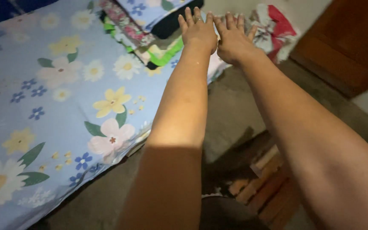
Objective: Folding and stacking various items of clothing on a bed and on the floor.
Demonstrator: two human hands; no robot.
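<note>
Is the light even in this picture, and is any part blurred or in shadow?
Head view: uneven light; the left hand, right hand and floral bedsheet are lit and fairly sharp, the near forearms fall in shadow, the floor is dim.

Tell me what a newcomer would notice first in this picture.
Two bare arms stretch forward, the left hand and right hand spread flat, side by side, at the top centre. On the left lies a pale blue bedsheet printed with large flowers. A stack of folded colourful patterned cloths sits beside the hands.
</note>
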